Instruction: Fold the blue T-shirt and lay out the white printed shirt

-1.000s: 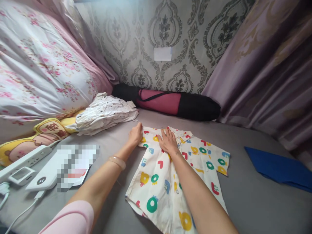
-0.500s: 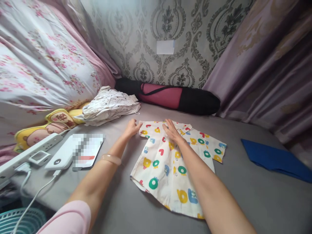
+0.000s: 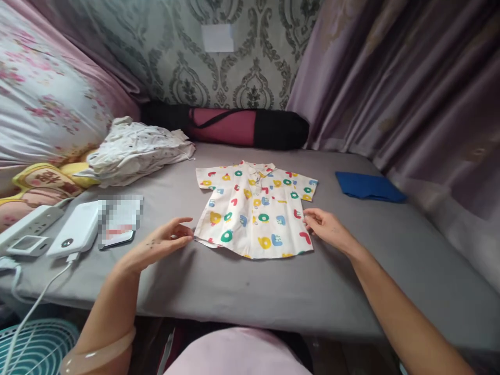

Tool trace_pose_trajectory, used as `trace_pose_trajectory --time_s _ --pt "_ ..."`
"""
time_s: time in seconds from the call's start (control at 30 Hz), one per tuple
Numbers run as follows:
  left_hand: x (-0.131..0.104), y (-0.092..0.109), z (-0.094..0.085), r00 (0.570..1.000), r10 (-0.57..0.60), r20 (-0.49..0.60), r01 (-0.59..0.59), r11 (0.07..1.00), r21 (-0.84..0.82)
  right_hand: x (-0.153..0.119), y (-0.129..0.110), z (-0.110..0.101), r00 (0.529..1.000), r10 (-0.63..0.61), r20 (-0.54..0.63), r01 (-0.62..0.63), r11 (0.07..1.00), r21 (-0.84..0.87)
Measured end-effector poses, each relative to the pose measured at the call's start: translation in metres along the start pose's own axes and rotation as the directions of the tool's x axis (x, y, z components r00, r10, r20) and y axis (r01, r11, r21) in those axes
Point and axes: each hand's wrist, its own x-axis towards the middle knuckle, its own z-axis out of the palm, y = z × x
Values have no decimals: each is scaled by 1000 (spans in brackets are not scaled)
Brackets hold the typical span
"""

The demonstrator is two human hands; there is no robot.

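Observation:
A small short-sleeved shirt [image 3: 253, 208], white with colourful letter-like prints, lies spread flat, collar at the far side and hem towards me. My left hand [image 3: 166, 240] is at its lower left corner, thumb and index finger parted, the thumb tip close to the hem. On the other side, my right hand [image 3: 326, 226] rests by the right side edge, fingertips at the cloth and loosely bent. Neither hand visibly grips any fabric. A pale bangle [image 3: 105, 351] circles my left forearm.
A folded blue cloth [image 3: 369, 186] lies on the grey sheet [image 3: 234, 291] at right. At left are a crumpled white garment [image 3: 136, 151], a power bank [image 3: 74, 229], a phone [image 3: 119, 221] and a power strip [image 3: 35, 224]. A black-and-maroon long bag [image 3: 224, 126] lies along the wall.
Both hands have moved back towards me, from the shirt's sleeve and collar area to its lower sides, spreading apart. The right side now lies opened out flat. My view has shifted.

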Motion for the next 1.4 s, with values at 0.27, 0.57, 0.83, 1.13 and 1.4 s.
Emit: trace_pose_trajectory --time_s 0.27,0.57,0.83,1.13,1.4 --pt "2 -2 28 990 32 -137 -30 999 22 -65 24 8 995 -84 52 93 970 -224" --pt "6 5 44 938 32 -344 -18 999 43 -69 2 22 982 -112 -155 26 882 -471" --pt "3 0 53 958 194 -209 -195 981 16 -72 -13 29 980 -6 -200 -123 772 -624" --pt "7 3 56 942 250 -224 -149 910 388 -67 -14 30 993 16 -119 -91 748 -657" --pt "2 9 46 943 259 -209 -127 861 493 -67 -10 20 993 15 -114 -87 746 -660"
